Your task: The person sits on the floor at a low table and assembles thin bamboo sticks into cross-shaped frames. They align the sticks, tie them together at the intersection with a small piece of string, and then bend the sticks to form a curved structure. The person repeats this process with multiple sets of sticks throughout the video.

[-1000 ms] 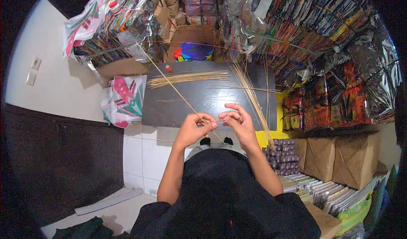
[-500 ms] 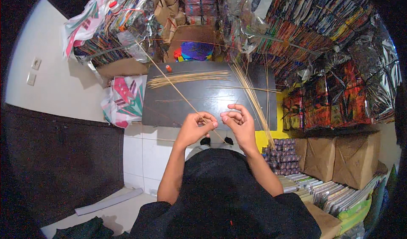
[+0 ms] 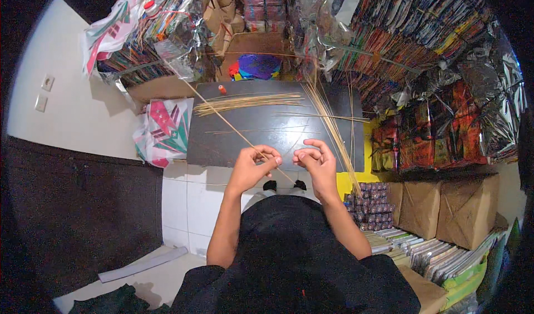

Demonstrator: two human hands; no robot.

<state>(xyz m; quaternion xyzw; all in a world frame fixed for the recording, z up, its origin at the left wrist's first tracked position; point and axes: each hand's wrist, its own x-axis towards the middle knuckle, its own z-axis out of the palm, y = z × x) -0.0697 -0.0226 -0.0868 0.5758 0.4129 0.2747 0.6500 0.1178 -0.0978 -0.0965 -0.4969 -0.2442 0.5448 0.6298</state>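
Observation:
A long thin tan stick (image 3: 212, 109), resembling split bamboo, slants from the upper left down past my left hand (image 3: 251, 169). That hand is closed, with thumb and index finger pinching the stick near its lower end. Just to the right, my right hand (image 3: 318, 168) has its thumb and fingertips pressed together in a pinch. Whatever lies between those fingertips is too fine to make out. Both hands hover over the near edge of a dark table (image 3: 219, 152), a small gap apart. Beyond them lies a bundle of similar sticks (image 3: 253, 103).
Another stick bundle (image 3: 335, 136) runs along the table's right side, overhanging its near edge. A small orange spool (image 3: 222, 89) stands at the back left. Stacked packages (image 3: 384, 63) and brown boxes (image 3: 470, 208) crowd the right. A dark door (image 3: 83, 214) is at left.
My hands have drawn slightly apart, the left shifting left and the right a little to the right. The held stick's far end has swung left.

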